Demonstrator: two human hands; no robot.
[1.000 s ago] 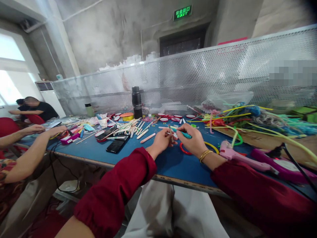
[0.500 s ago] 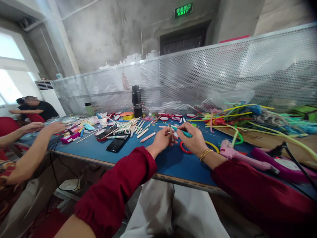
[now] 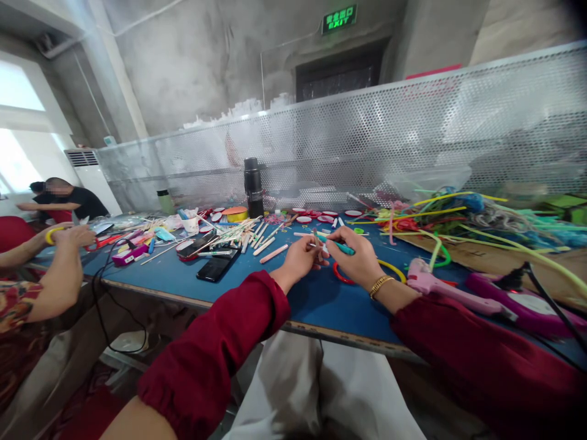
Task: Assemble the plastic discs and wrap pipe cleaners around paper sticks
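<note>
My left hand (image 3: 300, 260) is closed, pinching a thin brownish stick (image 3: 317, 238) upright between its fingertips. Just to its right, my right hand (image 3: 360, 255) grips a teal pen-like tool (image 3: 343, 247), whose tip points at the stick. The fingers partly hide where tool and stick come together, so contact is unclear. Below my right hand a red ring (image 3: 342, 275) and a yellow ring (image 3: 394, 269) lie on the blue table (image 3: 321, 308). A pale pink stick (image 3: 274, 253) rests left of my left hand.
Many pale sticks (image 3: 243, 235) are heaped beside a black phone (image 3: 214, 267). A black bottle (image 3: 254, 186) stands behind. At right lie a pink glue gun (image 3: 440, 287), a purple device (image 3: 527, 308) and coloured strips (image 3: 458, 214). A co-worker's hands (image 3: 76, 235) are at the left.
The teal tool has tilted or shifted slightly at the stick; my hands stay almost in place. The co-worker's hands have moved left and come together, a yellow ring now showing there.
</note>
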